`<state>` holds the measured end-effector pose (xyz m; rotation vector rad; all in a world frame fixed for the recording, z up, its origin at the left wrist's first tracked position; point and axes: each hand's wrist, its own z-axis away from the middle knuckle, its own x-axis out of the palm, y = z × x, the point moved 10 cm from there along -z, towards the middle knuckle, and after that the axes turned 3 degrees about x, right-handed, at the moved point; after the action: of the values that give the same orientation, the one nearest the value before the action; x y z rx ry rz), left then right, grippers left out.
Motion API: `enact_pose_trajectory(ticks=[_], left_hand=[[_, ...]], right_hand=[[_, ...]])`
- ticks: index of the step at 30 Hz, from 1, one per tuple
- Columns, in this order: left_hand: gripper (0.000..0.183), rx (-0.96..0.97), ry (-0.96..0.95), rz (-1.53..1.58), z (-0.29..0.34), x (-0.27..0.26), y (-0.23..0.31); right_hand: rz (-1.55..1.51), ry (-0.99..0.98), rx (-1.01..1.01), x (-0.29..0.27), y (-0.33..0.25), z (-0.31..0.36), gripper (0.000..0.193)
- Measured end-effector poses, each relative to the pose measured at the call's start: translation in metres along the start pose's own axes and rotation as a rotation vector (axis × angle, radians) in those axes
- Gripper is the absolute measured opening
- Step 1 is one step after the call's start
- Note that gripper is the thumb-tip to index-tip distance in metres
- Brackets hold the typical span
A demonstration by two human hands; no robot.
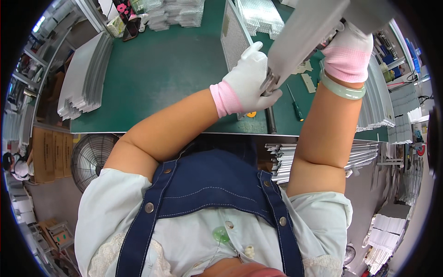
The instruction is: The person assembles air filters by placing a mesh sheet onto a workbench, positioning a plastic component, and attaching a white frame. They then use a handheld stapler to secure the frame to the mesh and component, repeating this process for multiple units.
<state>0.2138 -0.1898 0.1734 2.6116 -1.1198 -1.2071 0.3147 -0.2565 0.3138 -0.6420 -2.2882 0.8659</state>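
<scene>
A long light-grey metal piece [304, 39], blurred and close to the camera, slants between my hands above the table's right part. My left hand [251, 78], in a white glove with a pink cuff, closes on its lower end, where a small shiny fitting [270, 82] shows. The left thumb points up beside an upright mesh-faced panel [234, 39]. My right hand [353, 46], gloved alike, with a pale green bangle [342, 87] below its cuff, is against the upper end. The piece hides most of its fingers. A screwdriver [296, 105] lies on the table between my forearms.
The green worktable [157, 83] carries a stack of grey metal panels [87, 76] at left and bubble-wrapped stacks [173, 14] at the back. More panels [376, 99] stand at right. Metal strips [284, 161] sit below the edge. A floor fan [94, 157] stands below left.
</scene>
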Motion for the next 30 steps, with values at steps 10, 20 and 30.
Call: enact_pose_trajectory(ticks=[10, 20, 30], left_hand=[[0.034, -0.051, -0.15, -0.106, 0.012, 0.006, -0.007], [0.018, 0.127, -0.24, -0.259, 0.009, -0.037, 0.042], [0.024, 0.122, -0.622, -0.303, 0.048, 0.003, 0.05]], right_hand=[[0.527, 0.016, -0.275, 0.032, -0.049, 0.047, 0.027], [1.021, 0.292, -0.297, -0.009, -0.131, 0.016, 0.045], [0.4, 0.059, -0.28, 0.031, -0.099, 0.025, 0.028]])
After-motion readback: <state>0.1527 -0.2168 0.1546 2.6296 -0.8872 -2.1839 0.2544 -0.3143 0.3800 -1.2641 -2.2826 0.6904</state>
